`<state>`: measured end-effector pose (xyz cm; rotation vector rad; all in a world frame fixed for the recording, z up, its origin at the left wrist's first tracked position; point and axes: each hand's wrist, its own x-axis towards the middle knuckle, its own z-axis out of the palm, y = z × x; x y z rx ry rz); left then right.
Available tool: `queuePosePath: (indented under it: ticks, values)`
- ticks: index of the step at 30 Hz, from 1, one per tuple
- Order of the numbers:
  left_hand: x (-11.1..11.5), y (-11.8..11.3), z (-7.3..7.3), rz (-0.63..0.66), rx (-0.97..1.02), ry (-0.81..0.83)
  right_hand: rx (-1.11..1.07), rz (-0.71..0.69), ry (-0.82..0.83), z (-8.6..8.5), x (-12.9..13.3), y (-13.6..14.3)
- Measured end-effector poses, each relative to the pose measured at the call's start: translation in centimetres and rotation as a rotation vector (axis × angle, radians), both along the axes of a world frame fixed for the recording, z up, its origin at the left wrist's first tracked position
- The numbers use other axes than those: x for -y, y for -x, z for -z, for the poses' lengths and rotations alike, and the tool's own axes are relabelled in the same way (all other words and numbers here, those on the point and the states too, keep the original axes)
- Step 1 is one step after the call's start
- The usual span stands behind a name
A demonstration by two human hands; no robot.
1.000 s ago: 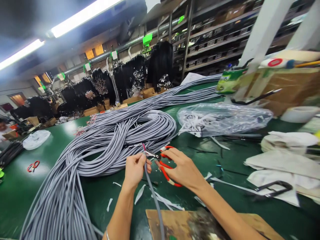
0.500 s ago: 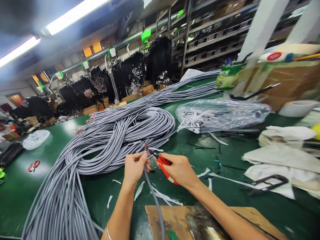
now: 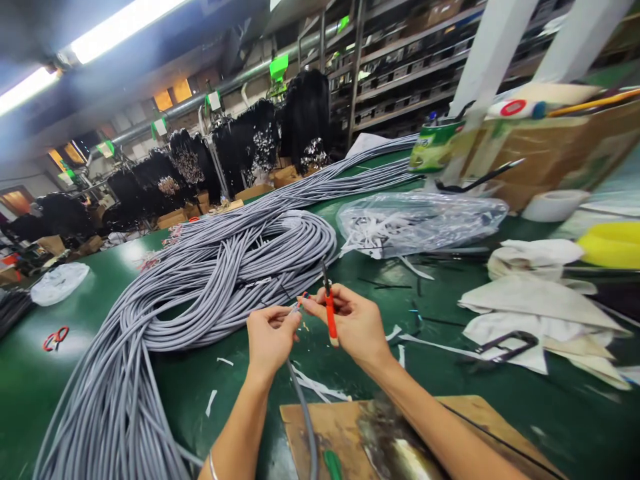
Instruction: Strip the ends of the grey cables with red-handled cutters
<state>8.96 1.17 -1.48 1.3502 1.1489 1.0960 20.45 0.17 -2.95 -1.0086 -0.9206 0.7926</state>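
Note:
My left hand [image 3: 270, 337] is closed in a pinch round the end of a grey cable [image 3: 304, 415], which hangs down towards me. Short coloured wires [image 3: 305, 297], red and dark among them, stick out of that end. With thumb and fingertips my right hand [image 3: 360, 328] touches these wires. The same hand keeps hold of red-handled pliers [image 3: 331, 315], upright, their dark jaws pointing up and away from the wires. Behind both hands lies a large coiled bundle of grey cables [image 3: 200, 287].
On the green table [image 3: 200, 383] are scattered white strips, a clear plastic bag [image 3: 425, 217], white cloths [image 3: 530, 300] and red-handled scissors [image 3: 55, 338]. A stained brown board [image 3: 325, 427] lies in front of me. A green can [image 3: 435, 148] and cardboard box [image 3: 530, 157] stand back right.
The pliers' jaws have swung away from the wires and now point up. My right fingertips have come to the wire ends. The view has shifted slightly to the right.

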Motion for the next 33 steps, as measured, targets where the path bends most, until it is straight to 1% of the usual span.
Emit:
queuePosePath:
  ticks: [3,6,9,13,16,18,19,21,22,23,24,25,28,30,33]
  values:
    - [0.0,-0.3,0.3,-0.025,0.099,-0.009,-0.022,-0.013,0.001,-0.1,0.1,-0.2]
    - [0.1,-0.7,0.2,-0.001,0.177,0.028,-0.022,-0.023,-0.006,-0.3,0.2,0.1]
    - [0.3,-1.0,0.1,-0.023,0.25,0.061,-0.042,-0.052,-0.014,-0.5,0.3,0.4]
    - [0.3,-1.2,0.1,-0.056,0.407,0.176,-0.076,-0.043,-0.011,-0.5,0.5,0.6]
    - [0.2,-1.0,0.0,-0.074,0.488,0.263,-0.08,-0.032,0.006,-0.4,0.4,0.5]
    - [0.1,-0.8,-0.2,-0.03,0.517,0.284,-0.101,-0.023,0.018,-0.3,0.3,0.3]
    - [0.1,-0.6,-0.4,0.026,0.529,0.286,-0.116,-0.026,0.025,-0.4,0.1,0.1]
    - [0.1,-0.3,-0.7,0.179,0.542,0.275,-0.127,-0.073,0.049,-0.4,-0.1,-0.3]
    - [0.1,-0.1,-0.8,0.244,0.54,0.259,-0.109,-0.104,0.063,-0.4,-0.1,-0.6]
    - [0.1,0.1,-0.8,0.282,0.534,0.23,-0.069,-0.121,0.072,-0.5,-0.1,-0.8]
    - [0.0,0.2,-0.9,0.289,0.521,0.186,-0.003,-0.11,0.072,-0.5,-0.1,-0.9]
    - [0.0,0.4,-0.8,0.266,0.5,0.123,0.086,-0.074,0.061,-0.5,0.1,-1.0]
    - [-0.2,0.8,-0.6,0.136,0.402,-0.12,0.425,0.062,-0.026,-0.5,0.7,-0.9]
    - [-0.2,1.1,-0.4,0.071,0.308,-0.279,0.621,0.093,-0.102,-0.4,1.1,-0.5]
    - [0.0,1.5,-0.2,0.012,0.148,-0.479,0.777,0.14,-0.186,-0.3,1.2,-0.2]
